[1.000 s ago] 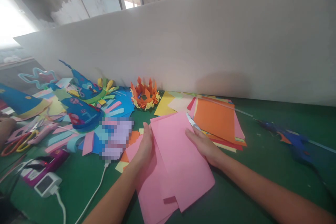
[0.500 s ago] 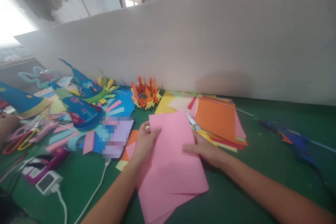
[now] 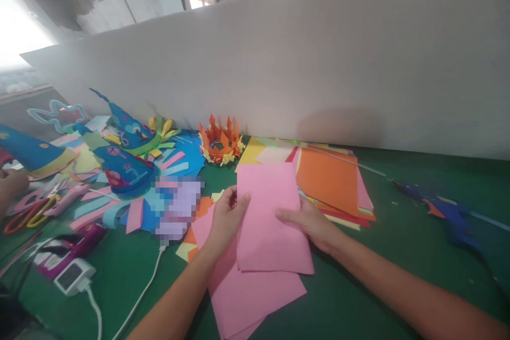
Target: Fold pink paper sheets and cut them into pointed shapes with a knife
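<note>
My left hand [image 3: 228, 220] grips the left edge of a folded-looking pink paper sheet [image 3: 269, 244], thumb lying on top. On the other side, my right hand [image 3: 313, 223] pinches the right edge with its thumb on the front and its fingers behind. The sheet is tilted up above more pink paper [image 3: 255, 300] spread on the table. A sliver of a metal blade [image 3: 299, 191] shows beside the sheet near my right hand; the rest of it is hidden.
Stacked coloured paper [image 3: 329, 180] lies behind my right hand. An orange paper crown [image 3: 221, 141] stands by the white board [image 3: 279, 74]. Blue cone hats [image 3: 127, 170], a phone [image 3: 181, 210], scissors [image 3: 34, 212] and another person's hand [image 3: 11, 191] are left. A blue glue gun [image 3: 446, 218] lies right.
The pink sheet has shifted slightly right and its lower edge has risen, showing more pink paper underneath. The blade with a yellow handle, seen clearly before, is now mostly covered.
</note>
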Available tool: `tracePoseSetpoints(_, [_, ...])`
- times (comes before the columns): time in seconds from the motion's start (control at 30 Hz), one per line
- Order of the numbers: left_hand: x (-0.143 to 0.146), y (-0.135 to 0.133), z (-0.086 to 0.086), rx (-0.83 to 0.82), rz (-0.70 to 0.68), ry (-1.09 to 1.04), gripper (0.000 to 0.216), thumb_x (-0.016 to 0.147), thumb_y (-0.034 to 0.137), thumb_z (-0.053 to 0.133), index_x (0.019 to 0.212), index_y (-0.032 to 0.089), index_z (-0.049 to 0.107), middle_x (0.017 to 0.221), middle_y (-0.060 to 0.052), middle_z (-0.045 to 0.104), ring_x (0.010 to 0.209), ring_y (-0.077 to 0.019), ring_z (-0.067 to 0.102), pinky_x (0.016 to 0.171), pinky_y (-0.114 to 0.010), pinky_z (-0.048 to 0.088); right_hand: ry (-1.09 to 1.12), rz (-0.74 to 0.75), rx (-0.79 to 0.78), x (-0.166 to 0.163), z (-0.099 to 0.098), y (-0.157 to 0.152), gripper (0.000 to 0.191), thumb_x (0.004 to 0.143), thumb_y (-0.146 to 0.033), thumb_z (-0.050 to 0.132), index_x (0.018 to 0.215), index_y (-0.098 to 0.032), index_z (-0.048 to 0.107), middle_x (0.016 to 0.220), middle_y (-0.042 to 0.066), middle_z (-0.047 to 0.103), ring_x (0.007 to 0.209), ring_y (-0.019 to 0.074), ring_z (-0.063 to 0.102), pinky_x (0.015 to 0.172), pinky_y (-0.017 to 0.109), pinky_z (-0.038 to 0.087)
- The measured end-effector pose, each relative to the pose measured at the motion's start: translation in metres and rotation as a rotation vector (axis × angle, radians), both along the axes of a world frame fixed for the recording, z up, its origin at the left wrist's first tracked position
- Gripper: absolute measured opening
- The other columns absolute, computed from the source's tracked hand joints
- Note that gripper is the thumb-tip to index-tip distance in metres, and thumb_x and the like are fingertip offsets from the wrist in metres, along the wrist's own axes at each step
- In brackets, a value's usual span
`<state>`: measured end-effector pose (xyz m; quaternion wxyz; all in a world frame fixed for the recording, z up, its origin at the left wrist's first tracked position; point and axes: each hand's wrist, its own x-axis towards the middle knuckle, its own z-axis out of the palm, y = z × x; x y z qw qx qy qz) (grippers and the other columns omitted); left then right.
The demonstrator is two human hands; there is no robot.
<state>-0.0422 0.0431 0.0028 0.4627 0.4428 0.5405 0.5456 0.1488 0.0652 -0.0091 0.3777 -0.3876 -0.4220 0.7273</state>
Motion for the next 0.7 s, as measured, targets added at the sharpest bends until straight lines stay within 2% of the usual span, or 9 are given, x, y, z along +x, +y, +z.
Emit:
tracePoseSetpoints(0.2, [-0.0019,-0.0006,-0.0063,0.037,-0.029,0.093,0.034,0.084,0.044,0.059,0.102,0.016,0.062,0.106,-0.009,0.067,0.091,-0.0207,0.063,0.075,-0.029,0.05,-0.026,-0.034,0.015,-0.0008,-0.0008,-0.0008,0.061,0.061,-0.029,0.084,0.114,-0.02,0.057,0.112,0.008,0.069,0.099,0.0274,0.066,0.084,0.041,0.054])
tracePoseSetpoints(0.7, [-0.0011,-0.0009,-0.0036,0.038,-0.018,0.113,0.035,0.082,0.043,0.061,0.105,0.016,0.064,0.104,-0.009,0.068,0.088,-0.0203,0.063,0.076,-0.03,0.05,-0.046,-0.053,0.043,-0.0016,0.0003,-0.0017,0.064,0.06,-0.031,0.084,0.116,-0.021,0.056,0.112,0.008,0.069,0.1,0.028,0.066,0.086,0.043,0.053])
